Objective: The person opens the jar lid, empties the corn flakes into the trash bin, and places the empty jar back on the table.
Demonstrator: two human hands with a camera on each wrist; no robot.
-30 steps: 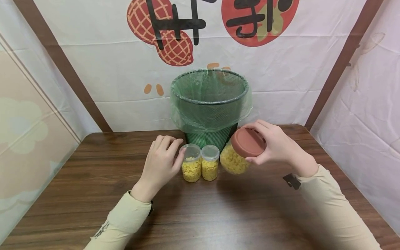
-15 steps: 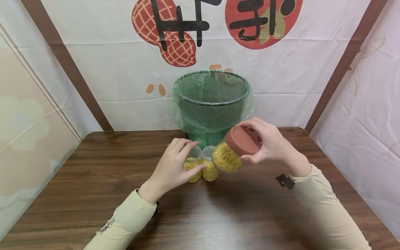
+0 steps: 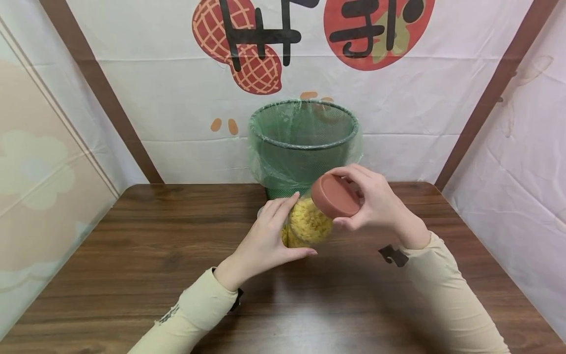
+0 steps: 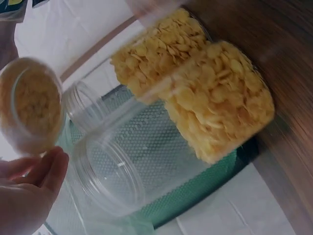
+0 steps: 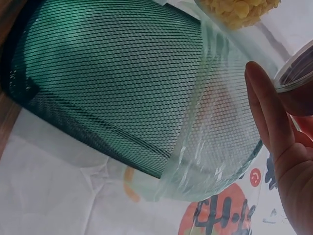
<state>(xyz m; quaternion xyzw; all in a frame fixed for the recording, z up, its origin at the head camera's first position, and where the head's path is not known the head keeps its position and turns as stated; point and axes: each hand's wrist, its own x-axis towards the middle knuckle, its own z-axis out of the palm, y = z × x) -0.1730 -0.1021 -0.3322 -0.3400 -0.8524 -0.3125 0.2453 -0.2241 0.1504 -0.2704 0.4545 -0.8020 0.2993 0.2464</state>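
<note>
With fingers [image 3: 353, 172] of right hand [image 3: 382, 206] clamped on lid [image 3: 337, 195] of large clear jar [image 3: 311, 223]; with left hand [image 3: 263, 241] loose and spread at jar's other side, contact not clear.

Running big to small: at back, white printed cloth [image 3: 177, 108]; below, brown wood-grain desk [image 3: 146, 255]; at desk's far edge, green mesh bin [image 5: 112, 88], draped over top with thin plastic liner [image 3: 305, 164]. In front of bin, large jar, tilted, lid toward right hand. On desk against bin's front, side by side and upright, small clear jar [image 4: 112, 181] and second small jar [image 4: 85, 105], mostly hidden behind left hand in head view. Inside all three, yellow flakes [image 4: 222, 95]; in both small ones, filled only partway.
</note>
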